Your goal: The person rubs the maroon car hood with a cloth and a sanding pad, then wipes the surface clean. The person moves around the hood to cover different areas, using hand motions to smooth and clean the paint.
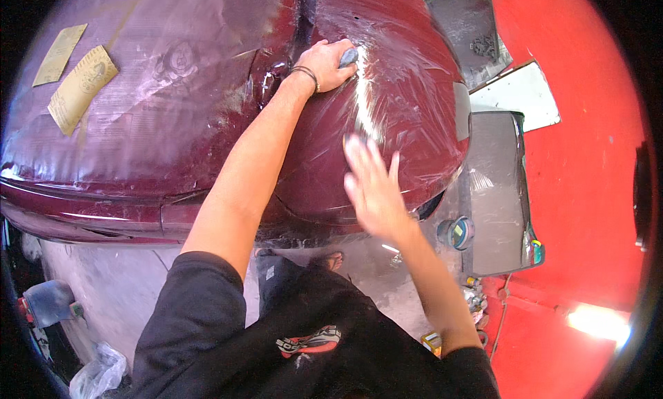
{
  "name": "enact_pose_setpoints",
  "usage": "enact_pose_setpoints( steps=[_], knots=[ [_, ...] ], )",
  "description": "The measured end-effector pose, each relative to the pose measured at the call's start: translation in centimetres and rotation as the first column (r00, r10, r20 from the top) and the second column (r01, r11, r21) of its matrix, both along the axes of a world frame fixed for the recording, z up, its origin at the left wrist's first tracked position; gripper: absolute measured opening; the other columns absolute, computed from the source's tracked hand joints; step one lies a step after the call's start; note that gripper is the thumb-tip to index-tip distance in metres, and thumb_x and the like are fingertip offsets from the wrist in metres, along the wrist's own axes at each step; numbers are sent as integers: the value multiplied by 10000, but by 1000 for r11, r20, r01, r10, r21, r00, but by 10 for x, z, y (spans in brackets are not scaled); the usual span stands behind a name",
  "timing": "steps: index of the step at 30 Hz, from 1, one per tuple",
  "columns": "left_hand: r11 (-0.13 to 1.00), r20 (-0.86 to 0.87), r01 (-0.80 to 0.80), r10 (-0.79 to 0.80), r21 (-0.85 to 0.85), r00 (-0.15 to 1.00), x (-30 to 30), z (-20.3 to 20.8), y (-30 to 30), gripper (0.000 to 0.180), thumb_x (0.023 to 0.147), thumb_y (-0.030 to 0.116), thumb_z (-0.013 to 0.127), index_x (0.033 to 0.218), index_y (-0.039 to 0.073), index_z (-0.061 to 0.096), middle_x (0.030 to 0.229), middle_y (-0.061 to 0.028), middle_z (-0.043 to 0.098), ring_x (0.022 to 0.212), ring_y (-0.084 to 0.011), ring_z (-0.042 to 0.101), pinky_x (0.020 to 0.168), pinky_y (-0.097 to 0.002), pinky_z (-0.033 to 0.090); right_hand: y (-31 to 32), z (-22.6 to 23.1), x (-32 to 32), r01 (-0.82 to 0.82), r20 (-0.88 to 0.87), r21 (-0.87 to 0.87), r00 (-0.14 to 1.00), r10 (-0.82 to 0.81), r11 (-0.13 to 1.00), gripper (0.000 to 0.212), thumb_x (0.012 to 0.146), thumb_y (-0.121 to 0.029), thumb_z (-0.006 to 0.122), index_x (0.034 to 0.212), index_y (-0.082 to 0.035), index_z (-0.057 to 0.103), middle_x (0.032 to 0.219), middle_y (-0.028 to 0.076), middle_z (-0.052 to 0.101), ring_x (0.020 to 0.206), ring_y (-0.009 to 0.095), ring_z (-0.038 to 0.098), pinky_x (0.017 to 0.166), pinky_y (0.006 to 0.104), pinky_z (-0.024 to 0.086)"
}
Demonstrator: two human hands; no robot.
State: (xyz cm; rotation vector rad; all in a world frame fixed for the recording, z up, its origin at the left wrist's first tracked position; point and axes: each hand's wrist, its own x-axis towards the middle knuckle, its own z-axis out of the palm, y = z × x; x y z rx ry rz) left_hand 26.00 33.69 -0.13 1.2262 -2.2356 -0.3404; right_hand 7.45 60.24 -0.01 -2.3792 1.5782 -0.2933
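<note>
Gripping a grey-blue block [349, 58] against the maroon car panel [414, 119] — left hand [329, 62], fingers curled round it. Right hand [375, 187] blurred over the panel's near side, fingers partly spread; contact unclear. Printed markings on two tan sheets [81, 91] — lettered logo [311, 342] on black shirt [228, 361].

Both hands [323, 63] [375, 188] are over maroon bodywork [414, 109], left gripping a pad [349, 57].

car [138, 157] ahead, sheets [83, 88] on its left part. left hand [324, 62] on car with pad [349, 58], right hand [375, 190] nearer, to its right. mat [494, 185] right of car, board [518, 98] behind mat, tub [456, 233] at mat's left edge. jug [51, 304] lower left, bag [100, 373] nearer.
</note>
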Motion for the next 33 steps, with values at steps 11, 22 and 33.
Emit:
enact_pose_setpoints(
  steps=[11, 22, 33],
  knots=[
    [1000, -220, 18, -12, 24, 975, -25, -5, -7, 419, 982, 441, 696, 1261, 131, 655, 1149, -221, 755, 1157, -450, 691, 993, -555, 552, -177, -3, -7, 291, -25, 59, 957, -290, 955, 713, 1171, -505, 289, 1745, -94, 192, 1829, 136, 163, 1688, 393, 106, 1271, 786, 82],
    [985, -546, -25, 115, 169, 830, -15, -13, -15, 398, 977, 416, 732, 1220, 104, 687, 1097, -226, 777, 1077, -446, 733, 937, -512, 574, 6, 26, 49, -52, -193, 120, 978, 75, 991, 665, 1156, -384, 368, 1752, -132, 215, 1831, 120, 178, 1690, 403, 102, 1271, 781, 59],
    [912, -669, 289, -22, 291, 743, 7, -8, -37, 321, 995, 335, 782, 1162, 65, 730, 1026, -67, 778, 938, -169, 713, 887, -355, 581, 19, 32, 117, 82, -55, 63, 995, -78, 995, 665, 1161, -369, 359, 1745, -85, 216, 1829, 138, 172, 1683, 423, 127, 1271, 769, 64]
  ],
)
